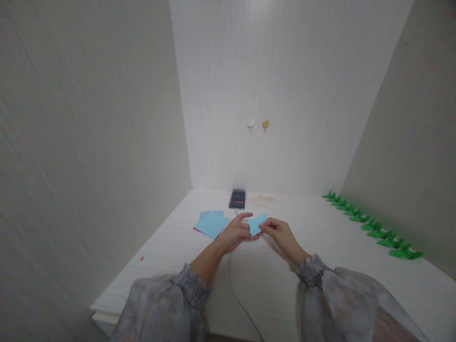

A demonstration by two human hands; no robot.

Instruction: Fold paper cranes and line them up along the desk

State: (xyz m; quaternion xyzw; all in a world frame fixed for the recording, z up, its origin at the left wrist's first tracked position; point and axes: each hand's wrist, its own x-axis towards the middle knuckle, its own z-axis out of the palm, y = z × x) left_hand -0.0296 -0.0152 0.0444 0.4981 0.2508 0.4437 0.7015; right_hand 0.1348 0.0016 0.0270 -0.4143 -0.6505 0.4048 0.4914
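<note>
Between my two hands is a small folded piece of light blue paper (257,223), held a little above the white table. My left hand (238,232) supports it from the left, fingers behind and under the paper, the index finger stretched out above. My right hand (278,232) pinches the paper's right edge between thumb and fingers. Left of my left hand lies a small stack of light blue paper sheets (213,223), with a red edge showing underneath.
A phone (237,199) lies at the back with a white cable (233,287) running toward me. Several green folded paper figures (372,227) form a row along the right side. An orange scrap (141,259) lies at left. White (250,124) and yellow (265,124) hooks are on the wall.
</note>
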